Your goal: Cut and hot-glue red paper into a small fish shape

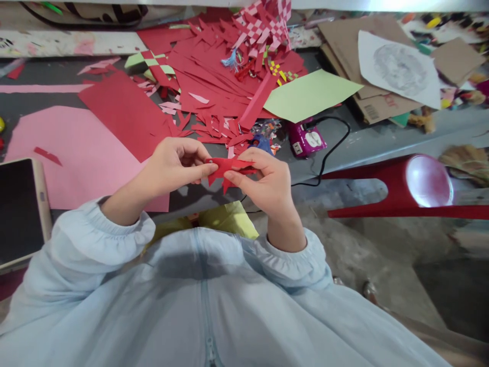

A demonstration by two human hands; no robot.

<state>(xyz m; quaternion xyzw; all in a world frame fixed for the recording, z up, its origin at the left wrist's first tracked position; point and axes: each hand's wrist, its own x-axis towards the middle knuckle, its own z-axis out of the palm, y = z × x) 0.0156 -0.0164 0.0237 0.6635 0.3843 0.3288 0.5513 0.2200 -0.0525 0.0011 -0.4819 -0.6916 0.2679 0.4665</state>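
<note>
Red, small, pointed and seemingly folded paper piece [220, 172], held up between both hands, over the near part of the dark grey tabletop [42, 74]. Pinched at its left end by the bare left hand [171, 165], thumb tip and forefinger closed on the corner, with only the paper between them. Pinched toward its right side by the bare right hand [267, 178], thumb laid along the near face, fingers bent behind; how many of them touching it, cannot tell. Middle of the paper exposed between the two thumb tips, with tips pointing down toward the body and narrower ones reaching right, under the right fingers.

Left forearm slanting up and inward from a gathered pale blue fabric sleeve [87, 234], remaining left fingers curled loosely beneath and beyond the forefinger. Right forearm rising more steeply from its own gathered cuff and leaning inward, thumb angled toward the left one, fingertips close to facing each other.

Beneath the left forearm, a large pale pink paper sheet [76, 137], partly covered by a deep red paper sheet [122, 112]. Just beyond the hands, a loose heap of red paper strips and scraps [217, 89]. Beyond the right hand, a glossy purple box [301, 144] near a pale green paper sheet [313, 94].
</note>
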